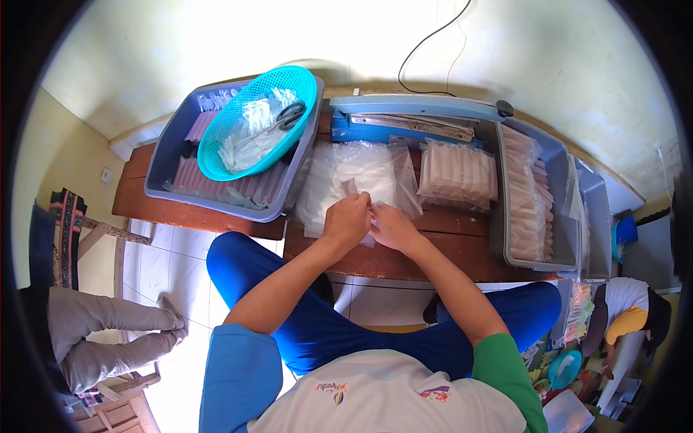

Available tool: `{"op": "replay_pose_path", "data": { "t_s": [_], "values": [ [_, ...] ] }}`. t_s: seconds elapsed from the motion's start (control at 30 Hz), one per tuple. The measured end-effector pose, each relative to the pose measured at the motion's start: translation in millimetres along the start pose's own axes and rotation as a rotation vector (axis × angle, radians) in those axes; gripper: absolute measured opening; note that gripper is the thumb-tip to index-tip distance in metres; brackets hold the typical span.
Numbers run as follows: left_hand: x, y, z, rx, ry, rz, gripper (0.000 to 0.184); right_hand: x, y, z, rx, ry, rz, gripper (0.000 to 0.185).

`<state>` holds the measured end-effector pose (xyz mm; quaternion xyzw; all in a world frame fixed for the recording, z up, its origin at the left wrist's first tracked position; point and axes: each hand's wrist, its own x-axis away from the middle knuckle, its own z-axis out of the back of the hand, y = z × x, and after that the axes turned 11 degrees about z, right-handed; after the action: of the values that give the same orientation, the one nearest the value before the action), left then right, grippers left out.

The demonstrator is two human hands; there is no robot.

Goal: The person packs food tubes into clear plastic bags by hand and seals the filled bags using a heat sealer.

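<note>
My left hand point(348, 221) and my right hand point(394, 228) meet over a stack of flat clear plastic bags point(321, 184) on the wooden table. The fingers of both hands are closed in a pinch, with the fingertips close together. A small pinkish strip point(350, 187) shows just beyond my left hand; whether it is in my grip, I cannot tell. What lies between the fingers is mostly hidden. To the right of the bags is a clear pack of pale pink sticks point(457, 173). Behind the bags stands a blue heat sealer point(419, 106) with a long arm.
At left, a turquoise basket point(209, 155) holding plastic pieces and scissors point(291, 115) rests on a grey-blue tub point(160, 169) of pink sticks. Another tub point(567, 187) with packed sticks stands at right. One person point(108, 325) is at far left, another point(628, 310) at far right.
</note>
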<state>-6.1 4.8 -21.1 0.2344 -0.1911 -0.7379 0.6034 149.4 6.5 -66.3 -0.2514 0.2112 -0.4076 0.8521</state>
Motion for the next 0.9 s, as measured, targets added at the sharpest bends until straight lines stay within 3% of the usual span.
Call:
{"op": "replay_pose_path", "data": {
  "t_s": [0.1, 0.3, 0.37, 0.67, 0.8, 0.9],
  "values": [
    [-2, -1, 1, -0.040, -0.038, 0.013, 0.009, -6, 1, 2, 0.017, -0.001, 0.019, 0.025],
    [-3, 3, 6, -0.067, -0.054, 0.013, 0.011, -22, -8, 9, 0.184, -0.254, -0.097, 0.027],
    [-3, 4, 9, -0.053, -0.089, 0.044, 0.014, -21, 7, -6, 0.297, 0.106, 0.204, 0.026],
    [-5, 2, 9, -0.078, -0.081, 0.050, 0.020, -40, 20, -9, 0.016, -0.028, -0.111, 0.034],
    [-5, 2, 9, -0.087, -0.099, 0.062, 0.021, -47, 28, -16, 0.039, -0.064, -0.136, 0.035],
    [-4, 2, 8, -0.092, -0.072, 0.040, 0.022, -47, 35, -25, 0.072, 0.006, -0.023, 0.033]
  ]
}}
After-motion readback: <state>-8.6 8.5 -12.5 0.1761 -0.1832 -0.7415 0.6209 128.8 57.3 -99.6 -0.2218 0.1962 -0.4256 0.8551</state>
